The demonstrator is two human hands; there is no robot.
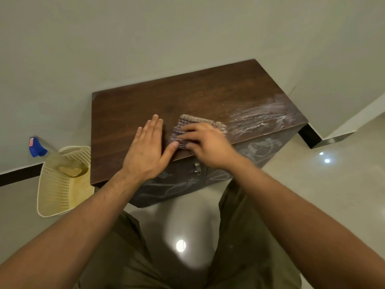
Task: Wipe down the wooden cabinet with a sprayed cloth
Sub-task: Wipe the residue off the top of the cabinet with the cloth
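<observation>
Item: cloth [188, 122], ribbed, dull purple-brown, bunched, lying on the top of the wooden cabinet [187, 94] near its front edge, a little right of centre. Your right hand [206, 142] lies over it, fingers curled down and gripping its folds. Your left hand [148, 149] lies flat on the bare wood just beside the cloth's left edge, fingers straight and together, holding nothing, thumb tip touching the cloth. Cabinet top: dark brown grain, with whitish streaks [260, 117] across the right end. Cabinet front: two dark doors with pale smears and a small metal handle [197, 168] just under the cloth. To the cabinet's left, on the floor: a cream perforated basket [60, 197], in which a clear spray bottle [52, 158] with a blue head leans. Beneath you: a glossy pale floor [312, 184] and your olive trousers [239, 236].
</observation>
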